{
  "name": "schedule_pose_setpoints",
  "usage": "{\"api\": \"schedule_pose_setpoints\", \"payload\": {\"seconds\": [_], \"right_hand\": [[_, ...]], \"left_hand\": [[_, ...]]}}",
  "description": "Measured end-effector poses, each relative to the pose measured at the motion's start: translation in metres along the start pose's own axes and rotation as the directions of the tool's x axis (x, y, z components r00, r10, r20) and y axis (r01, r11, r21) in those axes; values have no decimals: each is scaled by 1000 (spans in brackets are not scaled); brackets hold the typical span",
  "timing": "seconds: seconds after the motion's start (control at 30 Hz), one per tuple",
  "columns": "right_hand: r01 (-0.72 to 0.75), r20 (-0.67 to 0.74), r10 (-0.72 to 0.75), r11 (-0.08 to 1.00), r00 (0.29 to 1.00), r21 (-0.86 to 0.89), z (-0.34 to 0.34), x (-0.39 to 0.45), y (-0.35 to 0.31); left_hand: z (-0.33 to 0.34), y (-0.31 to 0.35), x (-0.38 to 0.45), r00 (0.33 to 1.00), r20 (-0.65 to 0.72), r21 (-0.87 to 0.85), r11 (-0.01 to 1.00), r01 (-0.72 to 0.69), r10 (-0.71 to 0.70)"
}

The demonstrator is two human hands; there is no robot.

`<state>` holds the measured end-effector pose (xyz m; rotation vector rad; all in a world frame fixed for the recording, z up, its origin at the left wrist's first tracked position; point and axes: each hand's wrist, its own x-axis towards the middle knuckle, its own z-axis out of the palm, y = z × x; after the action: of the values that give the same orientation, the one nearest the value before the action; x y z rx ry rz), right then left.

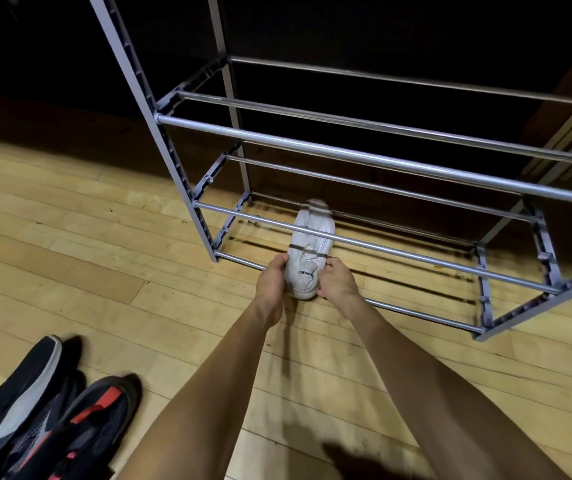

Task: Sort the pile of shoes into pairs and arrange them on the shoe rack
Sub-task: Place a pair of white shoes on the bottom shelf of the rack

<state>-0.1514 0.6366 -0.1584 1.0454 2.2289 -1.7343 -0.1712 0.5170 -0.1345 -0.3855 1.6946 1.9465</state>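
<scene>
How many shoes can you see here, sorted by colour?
White shoe, held at the heel by the left hand and right hand, on the bottom tier of the shoe rack: 1
Dark shoes at the bottom left, one with a white sole, one with red accents: 2 clearly; more may be cut off by the frame
Total: 3 clearly visible

one white shoe (308, 247) on the bottom tier of one metal shoe rack (364, 157), which shows three tiers of bars. two dark sneakers (35, 410) on the floor. two hands: left hand (272, 277), right hand (336, 280).
</scene>
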Motion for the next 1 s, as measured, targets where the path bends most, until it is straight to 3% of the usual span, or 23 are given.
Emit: {"api": "schedule_pose_setpoints", "payload": {"seconds": [0.13,0.3,0.4,0.53,0.7,1.0], "right_hand": [[30,6,-30,998,1000,-55,-6,-4,-2],[139,26,-137,970,990,-199,-14,-33,-7],[166,36,-162,966,986,-198,-14,-62,-20],[298,153,-270,932,951,-206,2,-109,-45],[325,261,-286,938,922,-119,30,-164,-54],[416,390,-338,900,857,-133,68,-260,-85]], "left_hand": [[-1,7,3,1000,12,115,993,14,-16],[-28,42,-25,997,-70,235,972,-5,22],[-55,63,-60,989,-107,250,965,-74,103],[-99,72,-115,943,-162,302,924,-233,291],[-165,58,-182,923,-215,315,917,-244,319],[-242,83,-283,868,-302,349,893,-284,394]]}}
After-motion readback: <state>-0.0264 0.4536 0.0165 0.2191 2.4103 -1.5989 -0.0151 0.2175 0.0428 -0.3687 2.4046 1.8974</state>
